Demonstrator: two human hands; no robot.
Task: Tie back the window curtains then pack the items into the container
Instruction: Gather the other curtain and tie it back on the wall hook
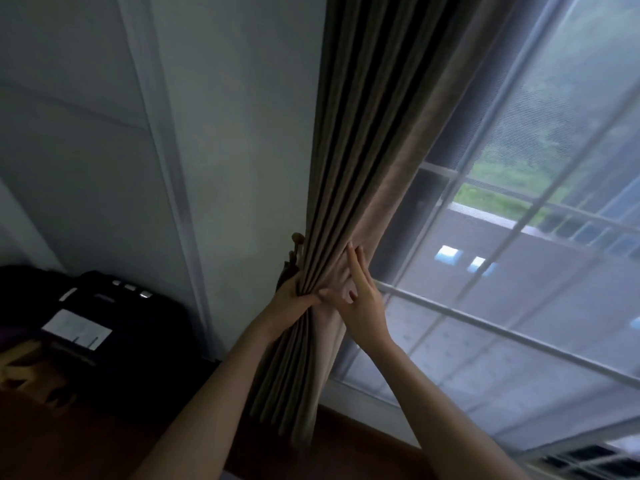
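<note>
Now left hand (294, 301) grips curtain (363, 150); right hand (362, 301) presses.

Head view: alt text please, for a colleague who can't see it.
The left hand grips the gathered taupe curtain near a wall hook, while the right hand lies flat on its folds; the window is at right.

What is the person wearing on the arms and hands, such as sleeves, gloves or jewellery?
The left hand and right hand are bare: no gloves, rings, watch or bracelet show. Both forearms are bare too, with no sleeve in view.
</note>
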